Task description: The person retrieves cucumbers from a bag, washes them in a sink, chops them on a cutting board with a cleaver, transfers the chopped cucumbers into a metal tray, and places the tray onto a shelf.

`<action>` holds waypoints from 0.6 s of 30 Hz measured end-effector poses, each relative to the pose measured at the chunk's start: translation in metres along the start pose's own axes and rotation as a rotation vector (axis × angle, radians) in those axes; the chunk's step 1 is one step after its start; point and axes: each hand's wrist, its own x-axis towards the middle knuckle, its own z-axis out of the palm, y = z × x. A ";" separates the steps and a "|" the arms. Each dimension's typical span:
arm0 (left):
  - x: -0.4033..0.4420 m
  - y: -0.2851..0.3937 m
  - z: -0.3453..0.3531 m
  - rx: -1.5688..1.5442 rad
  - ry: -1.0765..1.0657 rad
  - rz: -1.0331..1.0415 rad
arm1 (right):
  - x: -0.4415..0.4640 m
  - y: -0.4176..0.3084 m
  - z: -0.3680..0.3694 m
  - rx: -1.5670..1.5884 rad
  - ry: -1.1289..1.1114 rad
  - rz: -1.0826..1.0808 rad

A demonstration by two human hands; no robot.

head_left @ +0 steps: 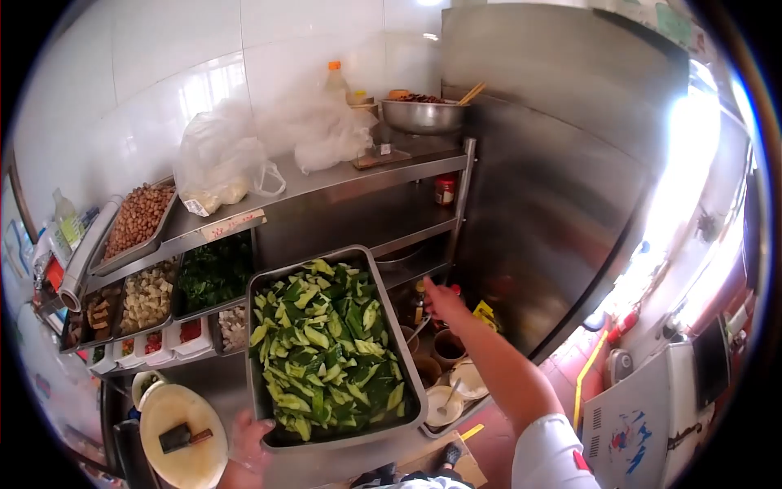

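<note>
A deep metal tray (255, 383) full of cut cucumber (326, 346) is tilted toward me above the counter. My left hand (247, 440) grips its near left corner, thumb over the rim. What supports its far side is hidden. My right hand (445, 305) is beyond the tray's right edge, apart from it, with fingers stretched toward the lower shelf. It appears to hold nothing. Below that hand are a dark seasoning pot (448, 346), a white bowl with a spoon (445, 406) and a small bottle (419, 300).
A cleaver (186, 438) lies on a round chopping board (167, 469) at lower left. The steel shelf (326, 181) carries a peanut tray (140, 218), plastic bags (216, 155) and a steel bowl (419, 118). Food trays, including leafy greens (216, 273), sit below. A steel panel (554, 187) stands right.
</note>
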 end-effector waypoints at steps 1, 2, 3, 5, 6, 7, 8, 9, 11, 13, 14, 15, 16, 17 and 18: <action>-0.017 0.001 0.018 -0.031 0.079 0.026 | 0.012 -0.010 0.000 0.060 -0.059 0.068; -0.019 -0.003 0.015 0.013 0.075 0.028 | 0.018 -0.028 -0.001 0.118 -0.118 0.131; -0.023 -0.013 0.007 0.052 0.073 0.031 | 0.026 -0.039 -0.001 0.170 -0.179 0.190; -0.033 -0.017 0.015 0.126 0.105 0.008 | 0.057 -0.042 0.001 0.232 -0.343 0.261; -0.039 -0.022 0.021 0.163 0.126 0.027 | 0.068 -0.044 0.004 0.266 -0.419 0.268; -0.046 -0.025 0.029 0.217 0.159 0.045 | 0.076 -0.043 0.007 0.309 -0.467 0.275; -0.053 -0.028 0.036 0.289 0.196 0.080 | 0.084 -0.039 0.011 0.336 -0.534 0.245; -0.062 -0.033 0.043 0.385 0.235 0.123 | 0.093 -0.033 0.015 0.365 -0.599 0.216; -0.073 -0.047 0.056 0.789 0.312 0.321 | 0.092 -0.031 0.016 0.447 -0.641 0.160; -0.074 -0.053 0.065 1.220 0.352 0.566 | 0.085 -0.025 0.001 0.507 -0.618 0.167; -0.067 -0.057 0.063 1.333 0.345 0.664 | 0.079 -0.019 -0.006 0.534 -0.595 0.149; -0.043 -0.056 0.047 1.329 0.251 0.689 | 0.071 -0.010 -0.018 0.563 -0.594 0.143; -0.018 -0.054 0.031 1.321 0.154 0.711 | 0.058 0.001 -0.034 0.539 -0.549 0.129; 0.007 -0.053 0.016 1.309 0.056 0.728 | 0.035 0.010 -0.052 0.512 -0.500 0.122; 0.025 -0.043 0.047 1.034 0.190 0.567 | 0.009 0.025 -0.071 0.489 -0.462 0.068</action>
